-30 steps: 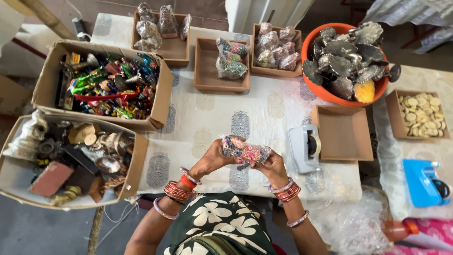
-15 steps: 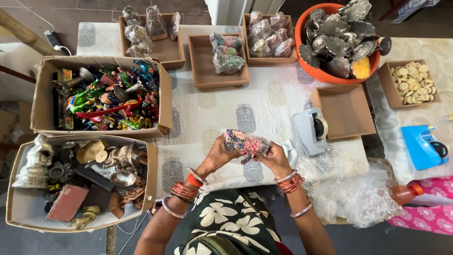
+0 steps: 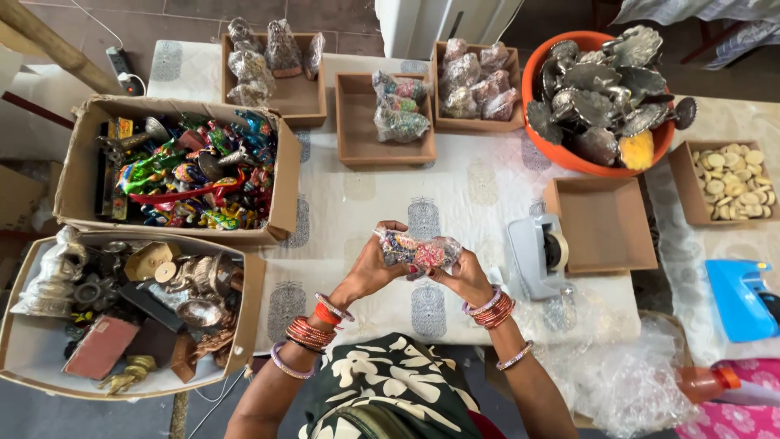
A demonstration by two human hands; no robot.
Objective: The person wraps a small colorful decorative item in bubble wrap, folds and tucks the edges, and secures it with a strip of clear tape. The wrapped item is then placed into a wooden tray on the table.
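Note:
Both of my hands hold a small colourful figurine wrapped in clear plastic [image 3: 418,250] above the patterned white tablecloth [image 3: 471,191]. My left hand [image 3: 370,268] grips its left end, fingers curled over the wrap. My right hand [image 3: 463,275] pinches the right end from below. Red and pink bangles ring both wrists. A grey tape dispenser [image 3: 540,254] stands just right of my right hand.
Left: a cardboard box of painted figurines [image 3: 191,171] and a box of brass items [image 3: 122,301]. Far side: shallow trays of wrapped pieces [image 3: 394,118], an orange tub of metal plates [image 3: 601,97]. Right: an empty tray [image 3: 605,223], a tray of pale discs [image 3: 735,187], loose plastic bags [image 3: 626,374].
The view shifted slightly and my hands kept the wrapped figurine at the same spot, turning and closing the plastic around it. Nothing else on the table moved.

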